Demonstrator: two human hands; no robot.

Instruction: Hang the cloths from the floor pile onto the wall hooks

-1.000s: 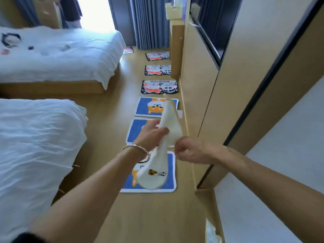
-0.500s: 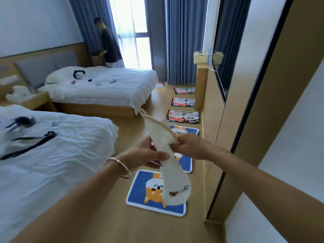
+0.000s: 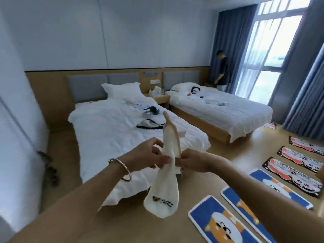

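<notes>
While both hands, left (image 3: 150, 157) and right (image 3: 192, 162), pinch cream cloth (image 3: 166, 174) mid-length, bed edge (image 3: 133, 188) close below.

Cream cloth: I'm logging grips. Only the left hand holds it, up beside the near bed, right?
No. The head view shows both the left hand and the right hand holding the cream cloth, up beside the near bed.

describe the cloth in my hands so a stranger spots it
Find the nearer white bed; in front of its foot, two hands meet. The left hand and right hand pinch a cream cloth at its middle. Unlike the bright cloths flat on the floor, it is plain cream with one small logo.
</notes>
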